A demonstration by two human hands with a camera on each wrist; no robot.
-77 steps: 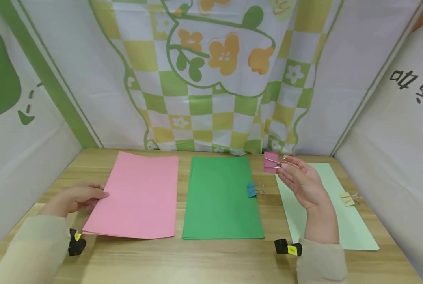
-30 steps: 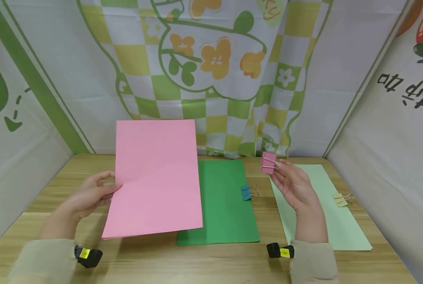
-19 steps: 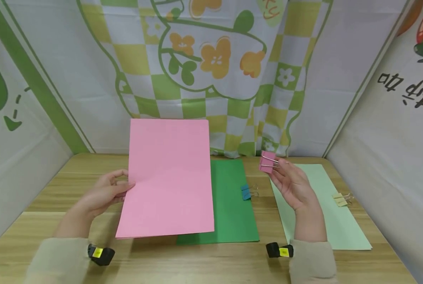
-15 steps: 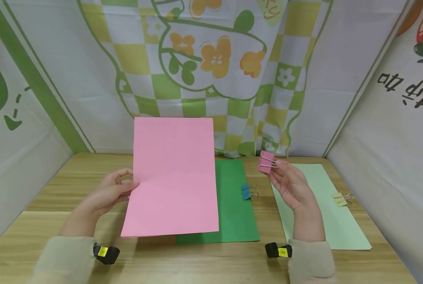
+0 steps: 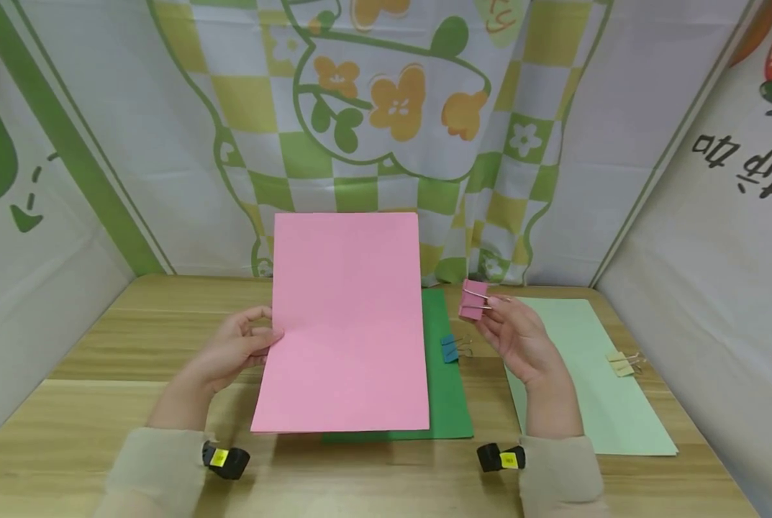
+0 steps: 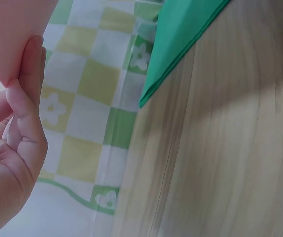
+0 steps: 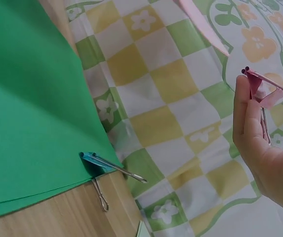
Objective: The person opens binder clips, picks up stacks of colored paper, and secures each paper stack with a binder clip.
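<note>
Raised over the table, a stack of pink paper (image 5: 343, 324) is pinched at its left edge by my left hand (image 5: 233, 349); in the left wrist view the thumb and fingers (image 6: 30, 74) meet at that edge. To the right of the paper, my right hand (image 5: 521, 334) holds a pink binder clip (image 5: 473, 299) by its wire handles. A small gap parts the clip from the paper's right edge. Behind the pink paper lies a green paper stack (image 5: 447, 403), partly hidden, with a blue binder clip (image 5: 449, 349) on its right edge.
Pale green paper (image 5: 593, 374) with a yellow binder clip (image 5: 621, 363) on its right edge lies on the right of the wooden table (image 5: 114, 338). A checkered cloth (image 5: 360, 155) hangs along the back. White panels stand at both sides.
My left hand has lifted the pink paper off the table and carried it right, over the green stack. The right hand, still holding the pink clip, has shifted slightly left toward the paper.
</note>
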